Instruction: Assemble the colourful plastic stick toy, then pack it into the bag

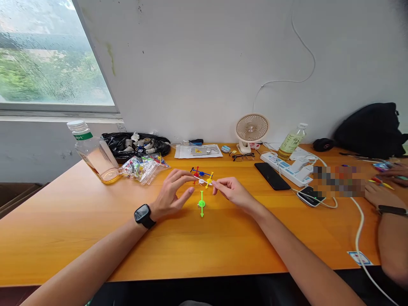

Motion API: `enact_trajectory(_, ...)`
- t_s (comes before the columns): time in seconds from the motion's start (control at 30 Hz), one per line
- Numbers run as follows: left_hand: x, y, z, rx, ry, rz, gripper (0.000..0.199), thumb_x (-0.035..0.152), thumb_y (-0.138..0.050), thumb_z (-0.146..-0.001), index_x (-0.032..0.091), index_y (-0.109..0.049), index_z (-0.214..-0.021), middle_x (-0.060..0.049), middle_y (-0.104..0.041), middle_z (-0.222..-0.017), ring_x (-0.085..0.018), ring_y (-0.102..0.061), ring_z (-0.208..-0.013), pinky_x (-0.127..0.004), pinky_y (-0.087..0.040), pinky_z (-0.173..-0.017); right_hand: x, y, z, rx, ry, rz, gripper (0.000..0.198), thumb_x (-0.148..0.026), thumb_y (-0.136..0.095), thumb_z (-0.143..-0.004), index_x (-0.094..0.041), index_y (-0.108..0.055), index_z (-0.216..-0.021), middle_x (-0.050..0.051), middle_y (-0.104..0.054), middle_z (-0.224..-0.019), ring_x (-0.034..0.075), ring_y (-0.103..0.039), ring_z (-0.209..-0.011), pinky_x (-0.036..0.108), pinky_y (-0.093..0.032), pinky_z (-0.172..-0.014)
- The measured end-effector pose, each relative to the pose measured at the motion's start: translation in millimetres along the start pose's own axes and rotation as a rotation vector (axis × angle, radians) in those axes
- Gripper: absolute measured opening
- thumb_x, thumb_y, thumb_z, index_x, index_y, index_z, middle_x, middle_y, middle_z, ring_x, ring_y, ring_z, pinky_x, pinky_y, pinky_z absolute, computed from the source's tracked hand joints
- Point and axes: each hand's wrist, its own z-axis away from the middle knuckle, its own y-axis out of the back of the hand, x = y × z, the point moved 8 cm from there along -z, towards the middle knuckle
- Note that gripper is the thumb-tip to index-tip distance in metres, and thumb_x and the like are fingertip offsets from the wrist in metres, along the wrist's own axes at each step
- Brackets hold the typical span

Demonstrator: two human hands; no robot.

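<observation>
A small toy build [201,176] of red, blue and yellow plastic rods joined by a white hub sits on the orange wooden table [95,229]. My left hand [174,191], with a black watch on its wrist, pinches the build from the left. My right hand [231,190] pinches its white and yellow end from the right. A loose green rod with a green hub [202,204] lies on the table just in front of the build, between my hands.
A clear bag of coloured parts [143,167], a tilted bottle [93,151] and a black bag [135,144] are at back left. A fan [251,129], glasses, a phone [272,175] and a power strip [288,168] are at the right. Another person's hands [381,193] work at far right.
</observation>
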Motion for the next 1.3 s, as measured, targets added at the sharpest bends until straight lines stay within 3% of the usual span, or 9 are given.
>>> enact_trajectory(0.13,-6,5,-1,0.023,0.02,-0.039,0.022,0.031,-0.06,-0.102,0.023,-0.07,-0.12,-0.01,-0.072,-0.118,-0.026,-0.064,-0.109,-0.044,-0.05,-0.099,5,2,-3,0.01,-0.042,-0.008,0.05,-0.063,-0.063,-0.093,-0.017,-0.071,-0.078,-0.005,-0.043,-0.054,0.01,-0.037,-0.049,0.026,-0.027,-0.051)
enact_trajectory(0.27,1,-18,1,-0.18,-0.005,0.032,0.024,0.037,-0.067,-0.098,0.023,-0.073,-0.117,-0.008,-0.076,-0.108,-0.024,-0.068,-0.099,-0.04,-0.054,-0.091,5,-6,-3,-0.014,0.057,0.027,0.039,-0.055,-0.069,-0.092,-0.016,-0.073,-0.086,0.0,-0.061,-0.071,0.013,-0.051,-0.062,0.026,-0.037,-0.059)
enact_trajectory(0.37,10,-37,6,-0.338,-0.035,0.103,0.027,0.042,-0.07,-0.096,0.023,-0.076,-0.116,-0.008,-0.078,-0.107,-0.023,-0.072,-0.097,-0.037,-0.056,-0.09,6,-7,-3,-0.001,0.111,0.137,0.032,-0.048,-0.069,-0.093,-0.017,-0.077,-0.092,0.001,-0.065,-0.078,0.012,-0.046,-0.062,0.026,-0.034,-0.057)
enact_trajectory(0.47,14,-48,10,-0.401,-0.039,0.164,0.027,0.043,-0.073,-0.094,0.022,-0.078,-0.109,-0.009,-0.079,-0.107,-0.023,-0.075,-0.095,-0.034,-0.058,-0.087,6,-4,-2,0.022,0.13,0.215,0.026,-0.042,-0.069,-0.093,-0.018,-0.079,-0.098,0.002,-0.07,-0.085,0.012,-0.045,-0.062,0.026,-0.034,-0.056)
enact_trajectory(0.6,8,-51,12,-0.377,-0.007,0.207,0.017,0.031,-0.068,-0.097,0.021,-0.079,-0.105,-0.007,-0.08,-0.105,-0.02,-0.076,-0.093,-0.031,-0.059,-0.086,6,-9,0,-0.065,0.111,0.233,0.026,-0.036,-0.075,-0.088,-0.019,-0.079,-0.107,0.004,-0.074,-0.098,0.013,-0.055,-0.069,0.026,-0.041,-0.063)
enact_trajectory(0.83,0,-51,13,-0.377,0.046,0.241,0.014,0.027,-0.068,-0.094,0.023,-0.08,-0.099,-0.005,-0.081,-0.104,-0.019,-0.077,-0.09,-0.03,-0.06,-0.083,11,-19,3,-0.195,0.042,0.248,0.021,-0.034,-0.074,-0.087,-0.015,-0.081,-0.093,0.002,-0.07,-0.074,0.013,-0.054,-0.064,0.025,-0.039,-0.059)
enact_trajectory(1.03,5,-31,4,-0.225,-0.001,0.193,0.021,0.032,-0.071,-0.096,0.023,-0.077,-0.113,-0.008,-0.079,-0.115,-0.024,-0.073,-0.106,-0.038,-0.057,-0.096,8,-8,1,-0.089,0.019,0.272,0.032,-0.047,-0.073,-0.09,-0.017,-0.081,-0.098,0.002,-0.07,-0.071,0.013,-0.053,-0.059,0.025,-0.037,-0.054)
enact_trajectory(1.17,-1,-17,1,-0.1,0.025,0.118,0.016,0.03,-0.066,-0.1,0.023,-0.076,-0.111,-0.008,-0.079,-0.107,-0.023,-0.071,-0.099,-0.039,-0.054,-0.091,7,-3,2,-0.058,-0.049,0.144,0.044,-0.057,-0.065,-0.095,-0.017,-0.079,-0.105,0.004,-0.074,-0.079,0.011,-0.052,-0.052,0.025,-0.034,-0.049)
enact_trajectory(1.3,-7,-13,1,-0.054,0.047,0.071,0.016,0.03,-0.064,-0.101,0.023,-0.075,-0.111,-0.007,-0.078,-0.103,-0.022,-0.068,-0.092,-0.038,-0.052,-0.085,4,-14,7,-0.223,-0.098,0.028,0.05,-0.061,-0.061,-0.097,-0.016,-0.079,-0.105,-0.005,-0.052,-0.046,0.01,-0.041,-0.04,0.025,-0.028,-0.047)
